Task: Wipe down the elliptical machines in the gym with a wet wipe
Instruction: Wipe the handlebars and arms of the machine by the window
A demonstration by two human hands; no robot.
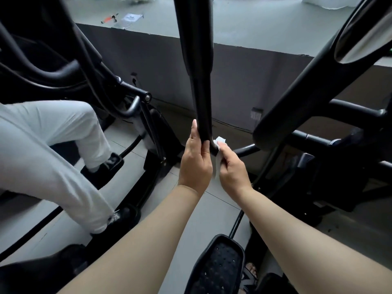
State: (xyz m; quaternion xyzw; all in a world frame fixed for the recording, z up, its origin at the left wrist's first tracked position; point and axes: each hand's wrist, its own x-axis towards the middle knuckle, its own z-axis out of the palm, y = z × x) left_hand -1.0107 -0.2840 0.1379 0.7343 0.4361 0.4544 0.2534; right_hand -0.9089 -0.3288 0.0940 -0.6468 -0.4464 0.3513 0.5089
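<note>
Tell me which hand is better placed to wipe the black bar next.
Right: the right hand pinches the wet wipe against the black bar, while the left hand only holds the bar.

The left hand (196,164) and right hand (232,168) are bare, and so are both forearms (148,240) down to the lower edge of the view. Low at the right, a foot (251,269) wears a black strapped sandal (247,280) that leaves the toes showing.

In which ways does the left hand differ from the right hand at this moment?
The left hand grips the black bar with bare fingers; the right hand pinches a white wet wipe. The left hand sits on the bar's left side, the right hand on its right. Both are at the bar's lower end.
</note>
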